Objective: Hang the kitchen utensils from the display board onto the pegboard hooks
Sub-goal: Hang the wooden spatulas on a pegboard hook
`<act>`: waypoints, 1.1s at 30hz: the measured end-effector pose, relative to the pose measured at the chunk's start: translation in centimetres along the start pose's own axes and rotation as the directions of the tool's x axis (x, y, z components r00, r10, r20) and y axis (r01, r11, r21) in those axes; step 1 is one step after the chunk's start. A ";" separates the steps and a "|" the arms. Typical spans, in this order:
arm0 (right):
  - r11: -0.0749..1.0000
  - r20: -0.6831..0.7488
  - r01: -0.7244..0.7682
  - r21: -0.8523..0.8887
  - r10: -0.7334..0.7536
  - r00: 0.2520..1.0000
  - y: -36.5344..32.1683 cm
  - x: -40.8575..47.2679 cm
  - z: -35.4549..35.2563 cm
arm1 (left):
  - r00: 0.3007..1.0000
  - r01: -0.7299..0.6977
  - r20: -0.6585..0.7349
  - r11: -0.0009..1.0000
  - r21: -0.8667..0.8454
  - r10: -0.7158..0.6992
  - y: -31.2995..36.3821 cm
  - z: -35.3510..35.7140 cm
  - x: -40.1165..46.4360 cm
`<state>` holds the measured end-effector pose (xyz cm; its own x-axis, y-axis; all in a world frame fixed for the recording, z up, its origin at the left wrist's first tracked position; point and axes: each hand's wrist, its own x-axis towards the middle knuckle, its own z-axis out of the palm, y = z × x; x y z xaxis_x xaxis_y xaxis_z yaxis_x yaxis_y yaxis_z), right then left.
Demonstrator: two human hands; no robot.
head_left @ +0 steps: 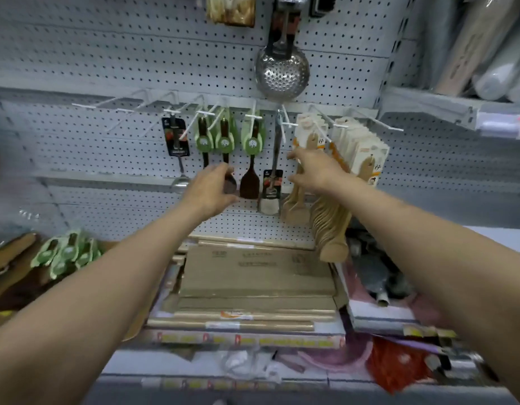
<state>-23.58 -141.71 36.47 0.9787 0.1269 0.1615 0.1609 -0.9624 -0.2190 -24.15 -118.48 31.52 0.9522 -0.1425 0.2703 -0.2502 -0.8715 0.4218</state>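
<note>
A grey pegboard (112, 62) carries a row of white hooks (86, 106). Dark wooden spatulas with green cards (252, 141) hang from the middle hooks. To their right hangs a steel turner (271, 185), then pale wooden spatulas (296, 200) in thick bunches. My left hand (207, 190) reaches up to the bowl of a dark spoon (230, 182), fingers curled round its lower end. My right hand (314, 169) is stretched between the steel turner and the pale spatulas, thumb and fingers spread, holding nothing that I can see.
More green-carded utensils (67, 254) lie on the shelf at lower left. Flat cardboard packs (253, 276) fill the shelf below the hooks. A steel skimmer (282, 71) hangs above. Several left hooks are bare. A side shelf with rolls (487, 54) stands at right.
</note>
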 end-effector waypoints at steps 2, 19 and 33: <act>0.996 -0.039 0.078 -0.042 -0.080 0.996 -2.6 -1.5 -0.2 | 1.000 0.016 -0.022 0.999 0.048 -0.015 -1.4 -2.6 -2.7; 0.895 -0.081 0.443 -0.059 -0.447 0.891 -33.1 -6.4 5.9 | 0.960 0.207 -0.217 0.970 0.130 -0.176 -22.6 -19.8 -19.6; 0.833 -0.011 0.551 0.051 -0.551 0.834 -64.1 -3.7 14.3 | 0.919 0.330 -0.299 0.915 0.234 -0.255 -47.4 -35.0 -28.8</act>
<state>-35.66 -77.01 36.18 0.7265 0.6335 0.2664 0.6797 -0.7194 -0.1428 -45.85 -56.63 34.03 0.8868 0.2317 0.3998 0.1263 -0.9538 0.2726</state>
